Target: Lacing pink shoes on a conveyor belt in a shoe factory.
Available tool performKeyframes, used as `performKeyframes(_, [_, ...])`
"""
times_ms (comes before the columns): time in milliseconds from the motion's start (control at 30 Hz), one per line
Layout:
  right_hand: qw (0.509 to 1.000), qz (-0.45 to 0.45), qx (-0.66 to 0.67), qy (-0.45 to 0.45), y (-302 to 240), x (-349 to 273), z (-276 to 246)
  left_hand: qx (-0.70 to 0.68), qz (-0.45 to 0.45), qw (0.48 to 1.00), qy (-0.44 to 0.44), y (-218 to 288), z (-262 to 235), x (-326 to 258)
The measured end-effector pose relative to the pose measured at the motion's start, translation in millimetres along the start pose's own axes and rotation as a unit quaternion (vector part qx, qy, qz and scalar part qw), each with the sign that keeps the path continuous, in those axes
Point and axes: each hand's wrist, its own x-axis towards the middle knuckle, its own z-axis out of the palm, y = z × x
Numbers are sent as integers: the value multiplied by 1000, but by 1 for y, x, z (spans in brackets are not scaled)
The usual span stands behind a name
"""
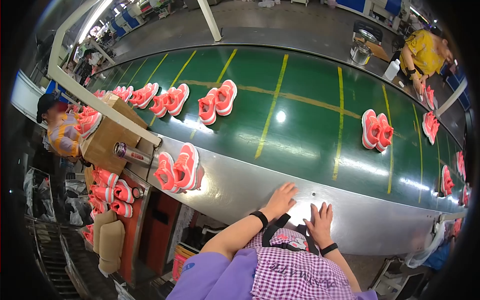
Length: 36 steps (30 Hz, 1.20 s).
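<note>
My left hand (282,201) lies on the bare metal ledge (235,197) in front of the green conveyor belt (310,135), palm down with its fingers stretched out. Beside it, my right hand (320,222) rests on the same ledge, fingers apart and pointing forward. Neither hand holds anything. A pair of coral sneakers with white soles (178,169) stands on the ledge, well left of my left hand. On the belt ahead are further pairs, such as sneakers (218,102) at the left and sneakers (377,131) at the right.
A cardboard box (111,135) and a metal flask (132,154) sit at the left. Below them, several sneakers (114,192) fill a rack. Co-workers work at the far left (64,131) and far right (425,55). Across the belt stand a metal can (360,53) and a white bottle (392,70).
</note>
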Motion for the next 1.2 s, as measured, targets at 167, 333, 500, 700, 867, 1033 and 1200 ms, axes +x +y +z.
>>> performKeyframes(167, [998,17,-67,-12,-14,1,7,26,-29,974,225,-80,-79,11])
performKeyframes(333, [994,94,-59,-19,-37,8,28,170,-143,937,271,-154,-188,17])
performKeyframes(500, [970,217,-103,-21,-49,17,54,294,-137,900,291,-223,-252,49])
performKeyframes(700, [969,218,-112,-35,-58,22,52,414,-109,865,262,-282,-283,70])
performKeyframes(867, [964,223,-138,-44,-61,26,52,373,-146,903,158,-279,-301,110])
performKeyframes(1033, [960,218,-163,-64,-59,27,55,283,-251,921,94,-263,-297,142])
performKeyframes(1200, [962,212,-164,-56,-67,30,52,278,-187,932,138,-246,-264,114])
